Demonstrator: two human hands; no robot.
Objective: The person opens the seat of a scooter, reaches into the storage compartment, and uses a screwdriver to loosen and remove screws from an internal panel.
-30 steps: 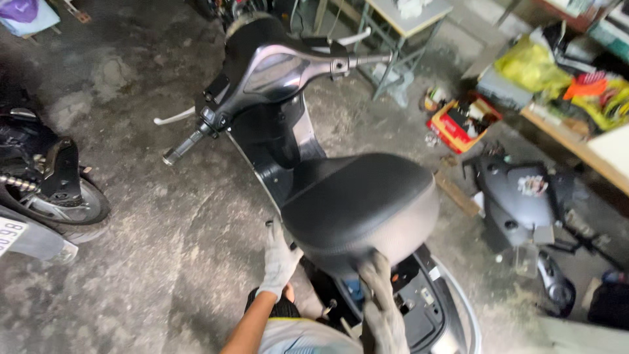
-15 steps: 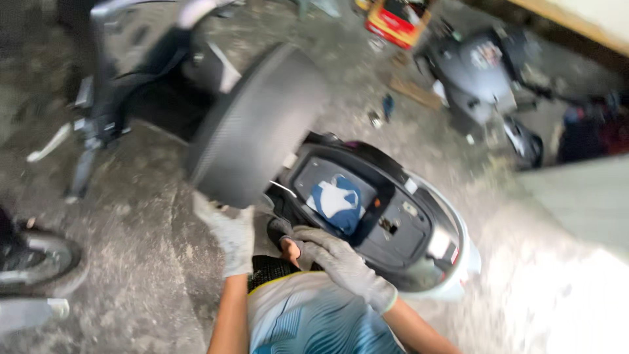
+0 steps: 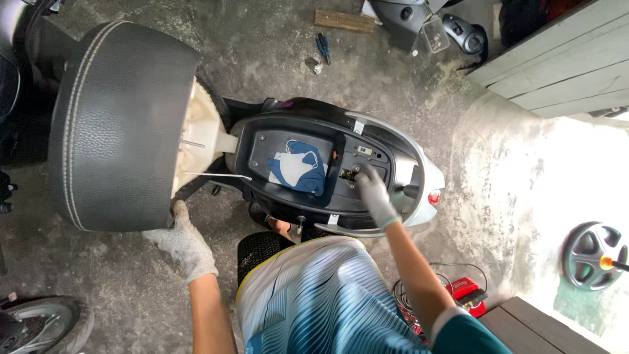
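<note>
Seat is tipped up on its hinge at the left, long axis running near to far. My left hand, gloved, props its near edge from below, fingers spread against the rim rather than clenched. The open storage tub lies to the right of the seat, a blue-and-white cloth in its floor. My right hand reaches far-right into the tub's rear, fingertips on a small latch fitting; loosely curled, gripping nothing that I can see. The right hand is the nearer one to the latch. Pliers lie on the concrete, far off.
</note>
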